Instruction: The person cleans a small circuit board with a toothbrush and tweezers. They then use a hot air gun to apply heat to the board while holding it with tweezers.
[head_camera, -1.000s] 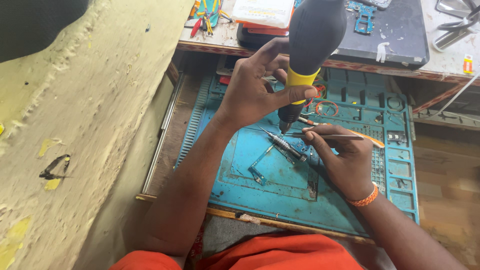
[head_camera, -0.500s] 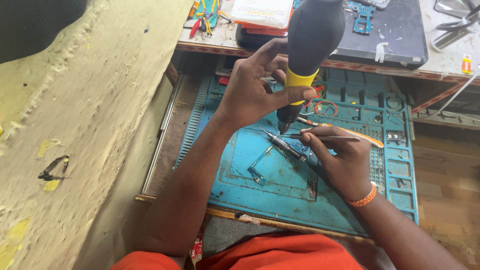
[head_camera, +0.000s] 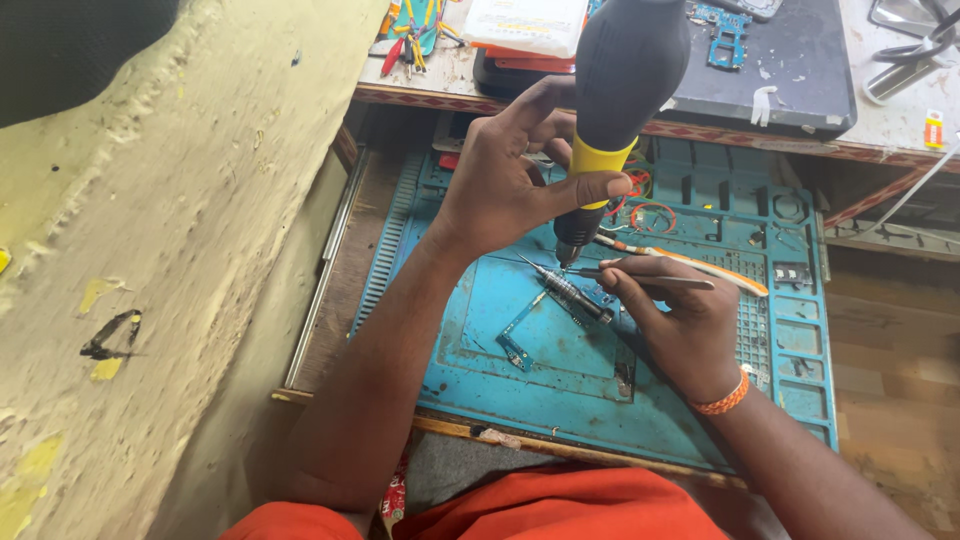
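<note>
Along the left side a rough, yellowish plastered wall (head_camera: 180, 250) rises close beside the work, and the person's left forearm runs up just next to it, with only a narrow strip of wooden drawer edge (head_camera: 320, 300) between wall and the blue work mat (head_camera: 700, 420). The mat lies in a pulled-out drawer below the bench (head_camera: 900, 120), whose front edge crosses the top of the view just above the hands. Bare mat shows in front of the hands, toward the person's body; to the right the mat's small moulded compartments are partly filled with tiny parts.

The left hand (head_camera: 500, 190) is closed around a dark handheld hot-air tool (head_camera: 625, 70) with a yellow collar, thumb pressed across the collar and fingers wrapped behind it. The tool stands nearly upright, its nozzle pointing down just above the mat's middle. The wrist is bent back, the elbow low near the orange clothing.

The right hand (head_camera: 680, 330) comes in from the lower right, an orange band at the wrist. Its fingers pinch thin metal tweezers (head_camera: 650, 280) that lie almost level, tips pointing left, right under the nozzle. A slim metal screwdriver (head_camera: 565, 290) lies slanted on the mat just beside those tips, and a small blue circuit strip (head_camera: 520, 340) rests a little lower left. What the tweezer tips grip is too small to tell.
</note>
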